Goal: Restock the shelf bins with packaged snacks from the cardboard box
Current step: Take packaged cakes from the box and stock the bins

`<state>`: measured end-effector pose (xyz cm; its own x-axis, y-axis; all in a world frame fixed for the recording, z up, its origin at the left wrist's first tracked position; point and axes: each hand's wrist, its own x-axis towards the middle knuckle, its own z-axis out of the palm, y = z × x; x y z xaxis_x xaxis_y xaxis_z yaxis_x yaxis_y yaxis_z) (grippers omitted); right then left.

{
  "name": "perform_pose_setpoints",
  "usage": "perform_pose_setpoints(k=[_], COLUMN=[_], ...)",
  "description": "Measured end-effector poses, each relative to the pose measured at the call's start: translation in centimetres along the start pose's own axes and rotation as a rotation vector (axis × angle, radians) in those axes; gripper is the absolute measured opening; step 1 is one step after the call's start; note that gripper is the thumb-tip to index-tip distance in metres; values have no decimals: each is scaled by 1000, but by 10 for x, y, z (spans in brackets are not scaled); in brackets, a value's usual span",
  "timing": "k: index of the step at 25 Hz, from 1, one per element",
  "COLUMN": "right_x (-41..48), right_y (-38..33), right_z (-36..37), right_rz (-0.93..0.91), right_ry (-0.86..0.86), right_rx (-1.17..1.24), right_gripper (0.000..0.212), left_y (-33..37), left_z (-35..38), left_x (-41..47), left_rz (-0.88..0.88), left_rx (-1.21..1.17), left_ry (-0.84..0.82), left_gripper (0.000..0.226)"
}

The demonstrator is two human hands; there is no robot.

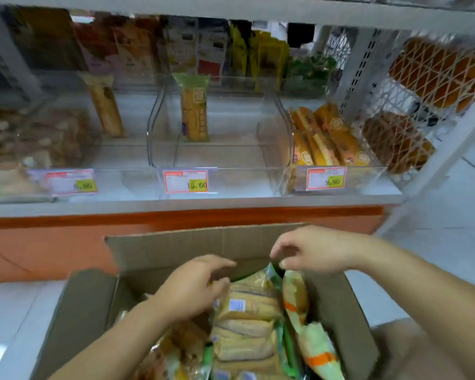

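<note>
An open cardboard box (176, 248) stands below the shelf, full of packaged snacks. Tan cake packs with green edges (247, 319) lie stacked in its middle, and a green-and-orange pack (310, 338) leans at the right. My left hand (192, 286) reaches into the box, thumb and fingers apart, touching the top end of the tan packs. My right hand (313, 250) hovers over the green top of an upright pack (272, 270), its fingertips bent and slightly apart. One matching green-topped pack (194, 113) stands alone in the middle clear bin (220, 157).
The left bin holds one brown pack (104, 105) and the right bin (340, 176) several orange bread packs (324, 138). Price tags front each bin. A white mesh rack (395, 111) with orange packs hangs at the right. An orange base panel (39, 248) runs behind the box.
</note>
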<state>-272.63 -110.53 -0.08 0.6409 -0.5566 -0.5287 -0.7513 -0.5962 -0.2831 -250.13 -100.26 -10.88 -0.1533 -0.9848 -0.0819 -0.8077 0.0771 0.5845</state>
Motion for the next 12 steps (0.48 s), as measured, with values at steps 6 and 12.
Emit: perform_pose_setpoints(k=[6, 12], right_x=[56, 72], right_y=[-9, -28], right_z=[104, 124], right_rz=[60, 55], right_ry=[-83, 77], right_rx=[-134, -187], right_gripper=[63, 47], left_y=[-23, -22], left_z=[52, 51], left_x=[-33, -38], left_rz=[-167, -244], left_rx=[-58, -83], left_ry=[-121, -160], left_gripper=[55, 57])
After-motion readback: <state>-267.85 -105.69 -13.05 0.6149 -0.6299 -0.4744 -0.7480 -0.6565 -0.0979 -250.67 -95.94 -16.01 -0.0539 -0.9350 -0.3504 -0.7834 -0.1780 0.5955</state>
